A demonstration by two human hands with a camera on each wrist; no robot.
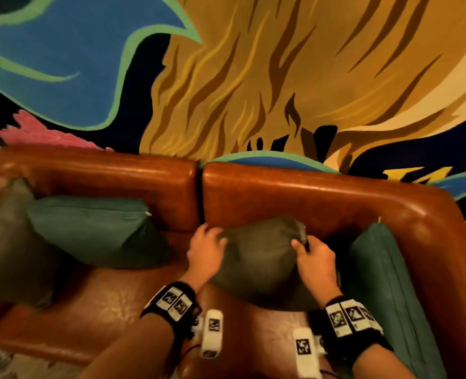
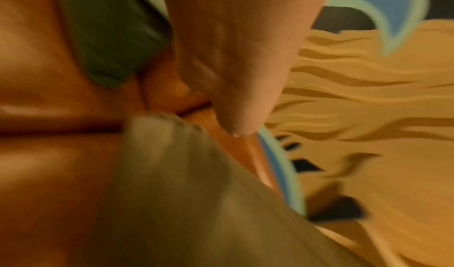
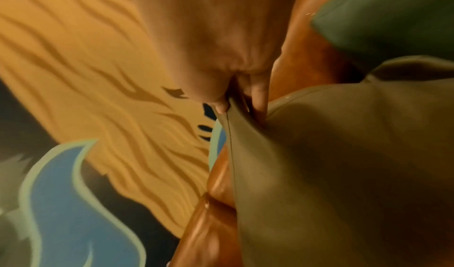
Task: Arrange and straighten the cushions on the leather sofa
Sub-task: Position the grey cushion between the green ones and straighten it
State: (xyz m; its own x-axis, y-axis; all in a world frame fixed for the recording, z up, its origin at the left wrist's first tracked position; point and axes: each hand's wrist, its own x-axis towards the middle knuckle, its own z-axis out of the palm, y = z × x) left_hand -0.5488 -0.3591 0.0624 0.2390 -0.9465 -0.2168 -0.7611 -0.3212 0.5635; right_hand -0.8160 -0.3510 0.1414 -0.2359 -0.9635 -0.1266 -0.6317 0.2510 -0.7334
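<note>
Olive cushion propped on the seat of the leather sofa, top edge against the right back section, just right of the split between the two back sections. Right hand at the upper right corner — thumb and fingers pinching the seam there. Left hand at the upper left corner, fingers spread loosely, touching the edge without a clear grip. Teal cushion upright along the right arm, near but apart. Second teal cushion and grey-green cushion crowded at the left end — bare seat between them and the olive one. Painted mural behind the backrest.
</note>
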